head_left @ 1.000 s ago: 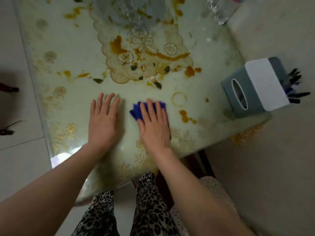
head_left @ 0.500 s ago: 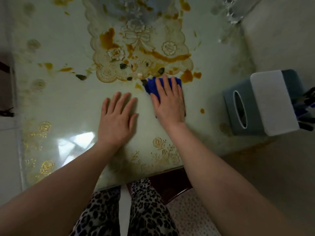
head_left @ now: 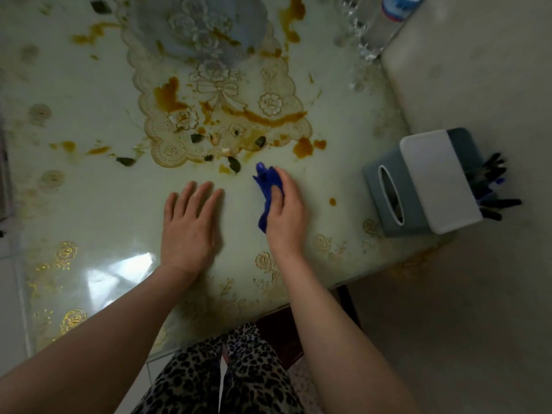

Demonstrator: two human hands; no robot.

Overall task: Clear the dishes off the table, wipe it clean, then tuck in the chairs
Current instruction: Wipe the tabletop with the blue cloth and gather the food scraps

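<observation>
**Blue cloth bunched in the right hand on a stained desk**

The right hand [head_left: 285,210] has its fingers [head_left: 280,182] curled round a crumpled blue cloth [head_left: 266,189], low on the desk [head_left: 89,180]. The left hand [head_left: 191,225] lies flat beside it, fingers straight and slightly spread. Just beyond, orange sauce stains [head_left: 303,146] and dark leaf scraps [head_left: 234,164] mark the lace mat [head_left: 227,115]. A grey tissue box [head_left: 418,180] stands at the right edge; a plastic bottle [head_left: 379,22] lies farther back, its label unreadable.
</observation>
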